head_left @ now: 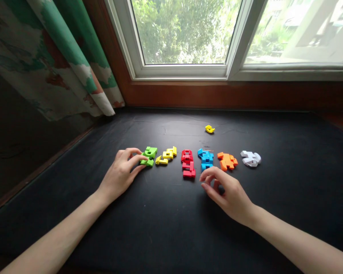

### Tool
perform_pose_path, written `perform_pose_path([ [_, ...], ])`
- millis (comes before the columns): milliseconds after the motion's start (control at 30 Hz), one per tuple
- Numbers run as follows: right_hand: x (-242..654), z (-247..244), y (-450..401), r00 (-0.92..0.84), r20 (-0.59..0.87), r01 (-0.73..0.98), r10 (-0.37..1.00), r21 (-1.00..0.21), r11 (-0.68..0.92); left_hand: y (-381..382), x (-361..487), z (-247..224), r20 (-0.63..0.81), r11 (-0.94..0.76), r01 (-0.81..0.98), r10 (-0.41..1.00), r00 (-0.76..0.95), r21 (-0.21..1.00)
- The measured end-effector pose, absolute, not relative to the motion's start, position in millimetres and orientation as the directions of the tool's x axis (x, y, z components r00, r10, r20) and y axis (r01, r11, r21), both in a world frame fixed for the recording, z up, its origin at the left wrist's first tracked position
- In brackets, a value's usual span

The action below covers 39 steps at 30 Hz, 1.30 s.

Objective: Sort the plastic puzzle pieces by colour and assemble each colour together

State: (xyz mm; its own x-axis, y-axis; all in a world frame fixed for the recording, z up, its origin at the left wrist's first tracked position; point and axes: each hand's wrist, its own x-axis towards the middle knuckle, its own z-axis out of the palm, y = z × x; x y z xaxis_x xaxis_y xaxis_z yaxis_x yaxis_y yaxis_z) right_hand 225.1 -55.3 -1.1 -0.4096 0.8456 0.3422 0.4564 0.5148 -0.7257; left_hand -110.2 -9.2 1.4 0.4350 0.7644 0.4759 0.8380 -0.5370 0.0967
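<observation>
Location type: a room in a home. Identifying features: 1 patterned cloth curtain [65, 49] hangs at the left side of a white-framed window [183, 71] with 2 visible panes. A brown wooden window board [217, 95] runs below the frame. A black-covered ledge [171, 125] extends from the board into the room. Trees [183, 30] stand outside the glass.

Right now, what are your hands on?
Left hand touching green blocks. Right hand empty, near blue blocks. Yellow blocks and red blocks between hands.
</observation>
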Motion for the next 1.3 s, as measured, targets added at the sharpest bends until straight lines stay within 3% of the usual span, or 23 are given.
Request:
perform_pose_path([
  [200,240,30,-44,-0.321,0.431,0.558,0.844,-0.634,0.536,-19,-98,9,0.533,-0.592,0.801,0.707,0.465,0.086],
  [333,260,42,-5,-0.314,0.394,0.727,0.864,-0.487,0.485,-31,-73,18,0.535,-0.7,0.714,0.598,0.597,-0.014],
  [500,271,32,75,-0.165,0.331,0.877,0.929,-0.383,0.292,-38,-22,25,0.491,-0.846,0.522,0.413,0.767,-0.104],
  [667,268,11,126,-0.056,0.262,0.931,0.963,-0.334,0.145,-37,17,18,0.526,-0.932,0.338,0.222,0.821,-0.134],
  [800,270,1,134,-0.048,0.241,0.943,0.969,-0.31,0.124,-40,21,7,0.541,-0.947,0.309,0.214,0.814,-0.09],
  [933,271,9,122,-0.081,0.277,0.932,0.957,-0.318,0.171,-41,16,6,0.527,-0.936,0.35,0.317,0.789,0.039],
  [1167,255,32,17,-0.299,0.428,0.796,0.853,-0.381,0.47,-35,12,14,0.566,-0.785,0.404,0.619,0.544,0.47],
  [1300,245,24,-43,-0.492,0.482,0.698,0.725,-0.279,0.659,-38,9,13,0.434,-0.636,0.426,0.762,0.481,0.643],
])
